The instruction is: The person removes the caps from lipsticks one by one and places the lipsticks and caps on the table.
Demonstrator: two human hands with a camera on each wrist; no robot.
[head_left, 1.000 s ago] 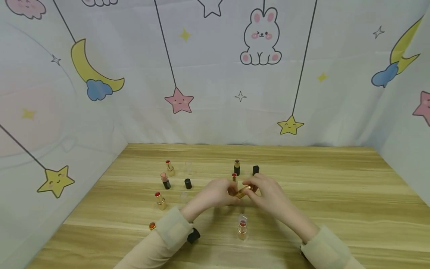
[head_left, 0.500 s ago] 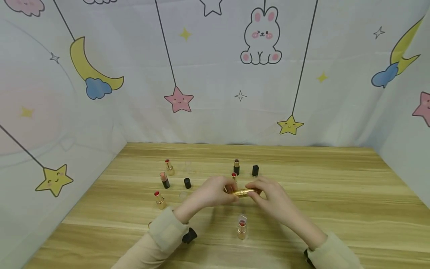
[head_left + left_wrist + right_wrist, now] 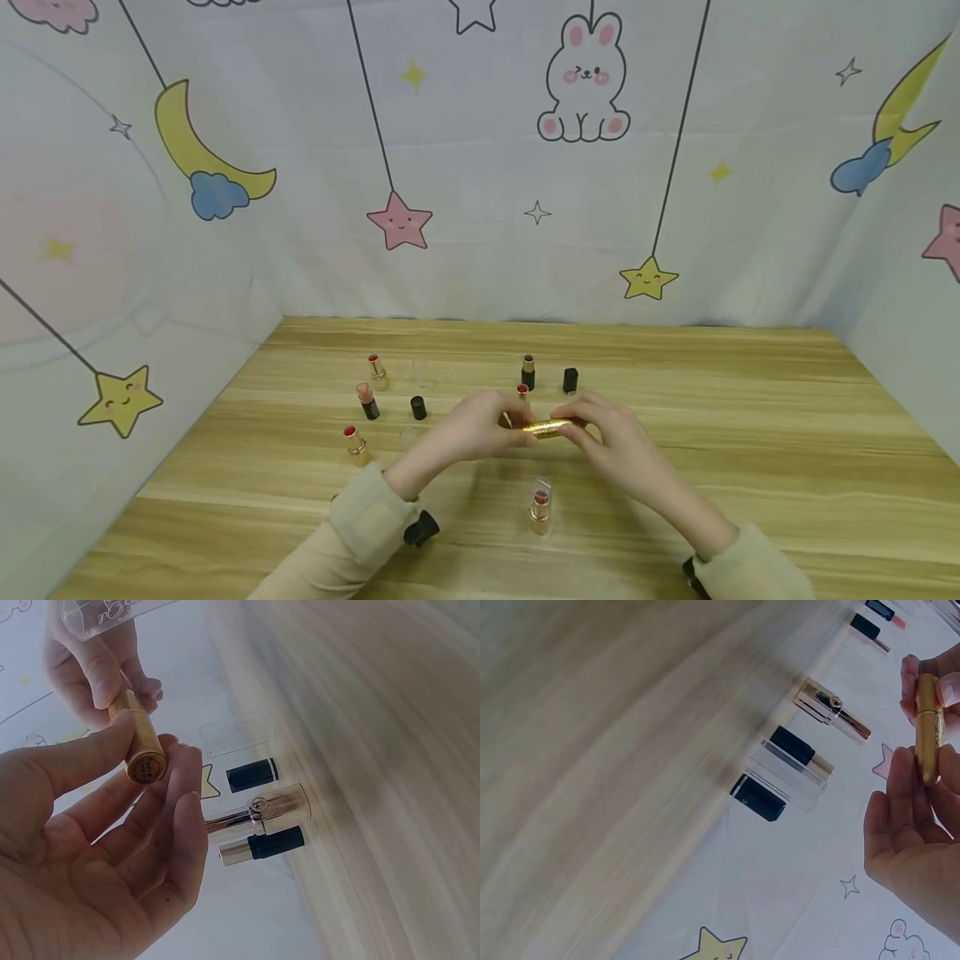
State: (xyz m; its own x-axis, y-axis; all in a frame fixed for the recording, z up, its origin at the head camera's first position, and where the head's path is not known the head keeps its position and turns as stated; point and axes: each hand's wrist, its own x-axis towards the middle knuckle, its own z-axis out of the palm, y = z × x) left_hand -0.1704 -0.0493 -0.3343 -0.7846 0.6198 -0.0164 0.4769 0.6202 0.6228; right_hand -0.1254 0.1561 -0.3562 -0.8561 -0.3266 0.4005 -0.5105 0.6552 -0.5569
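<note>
A gold lipstick tube (image 3: 547, 427) is held nearly level between both hands above the table, a seam showing round it in the right wrist view. My left hand (image 3: 474, 427) pinches its left end between thumb and fingers; the round base of the tube (image 3: 142, 742) faces the left wrist camera. At the other end, my right hand (image 3: 617, 435) grips the tube with thumb and fingers. Just behind the hands stands a red lipstick (image 3: 522, 392) in a gold case. Nearer the front, another red lipstick (image 3: 540, 512) stands upright by a clear cap (image 3: 542, 485).
Behind the hands stand a dark lipstick (image 3: 528, 372) and a black cap (image 3: 571, 380). To the left are a red lipstick (image 3: 377, 372), a coral lipstick (image 3: 367, 402), a black cap (image 3: 418, 407) and another red lipstick (image 3: 356, 447). Printed cloth walls surround the wooden table (image 3: 750, 417).
The gold tube, tilted up to the right a second ago, has turned nearly level. My right hand has shifted slightly right; the left hand has barely moved.
</note>
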